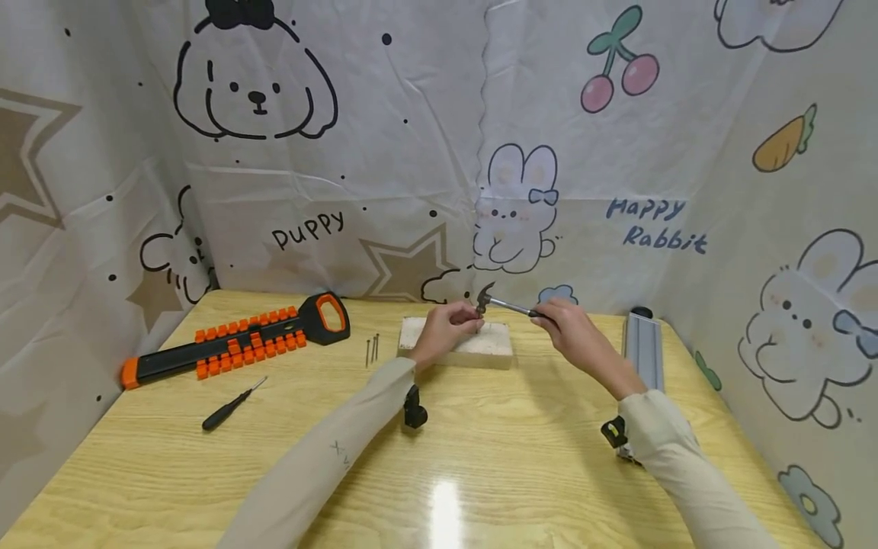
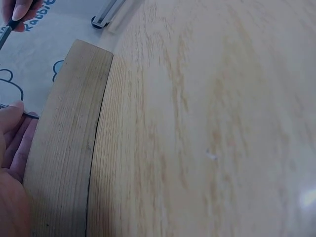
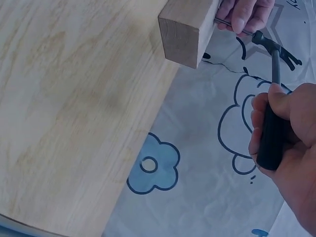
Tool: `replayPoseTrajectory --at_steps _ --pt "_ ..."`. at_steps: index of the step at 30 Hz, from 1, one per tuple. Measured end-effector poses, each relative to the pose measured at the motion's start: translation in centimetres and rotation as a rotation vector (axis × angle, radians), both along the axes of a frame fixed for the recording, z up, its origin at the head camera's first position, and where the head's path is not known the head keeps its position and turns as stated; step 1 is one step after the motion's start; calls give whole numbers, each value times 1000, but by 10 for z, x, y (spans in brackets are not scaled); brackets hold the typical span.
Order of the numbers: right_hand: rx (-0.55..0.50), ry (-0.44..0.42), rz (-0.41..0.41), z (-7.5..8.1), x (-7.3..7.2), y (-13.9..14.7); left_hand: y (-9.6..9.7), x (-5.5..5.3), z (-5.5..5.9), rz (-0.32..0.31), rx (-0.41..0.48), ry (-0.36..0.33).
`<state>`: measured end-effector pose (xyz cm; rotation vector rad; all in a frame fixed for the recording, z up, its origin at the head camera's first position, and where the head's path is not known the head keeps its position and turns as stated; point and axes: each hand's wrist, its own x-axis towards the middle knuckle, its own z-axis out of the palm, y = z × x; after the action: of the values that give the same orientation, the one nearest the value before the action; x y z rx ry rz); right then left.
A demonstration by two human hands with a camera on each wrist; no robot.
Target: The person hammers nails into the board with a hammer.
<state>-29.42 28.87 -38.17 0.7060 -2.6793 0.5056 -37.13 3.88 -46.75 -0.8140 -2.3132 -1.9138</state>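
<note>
A pale wooden block (image 1: pixel 490 354) lies on the table with its long side toward me. My left hand (image 1: pixel 446 332) is over its top and pinches a thin nail (image 3: pixel 223 22) between thumb and fingers, the nail's point at the wood. My right hand (image 1: pixel 572 332) grips a small claw hammer (image 1: pixel 511 306) by its black handle (image 3: pixel 270 140). The hammer's dark head (image 3: pixel 266 43) is right at the nail's upper end, its claw pointing away from the block. In the left wrist view, the nail (image 2: pixel 30 116) shows beside the block's edge.
Left of the block lie three loose nails (image 1: pixel 372 351). Farther left are a black rack with orange clips (image 1: pixel 250 339) and a screwdriver (image 1: pixel 233 402). A long grey metal object (image 1: pixel 643 351) lies at the right, partly behind my right forearm. Printed cloth (image 1: pixel 411 175) hangs around the table.
</note>
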Motion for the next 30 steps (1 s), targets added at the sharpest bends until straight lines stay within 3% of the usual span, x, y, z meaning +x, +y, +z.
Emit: replayPoseTrajectory --at_steps 4,9,13,15,20,30 --pt "-38 49 5 10 3 1 0 1 0 -21 2 7" --pt "-178 224 1 25 7 0 1 2 3 -31 -5 3" --pt "-246 324 11 19 8 -3 3 3 4 -27 -7 5" --pt "-180 283 19 10 9 -3 4 3 4 -20 3 9" --pt "-10 81 3 -9 13 0 4 6 1 -8 12 -6" --pt "-36 22 -37 -9 5 0 0 4 1 5 0 32"
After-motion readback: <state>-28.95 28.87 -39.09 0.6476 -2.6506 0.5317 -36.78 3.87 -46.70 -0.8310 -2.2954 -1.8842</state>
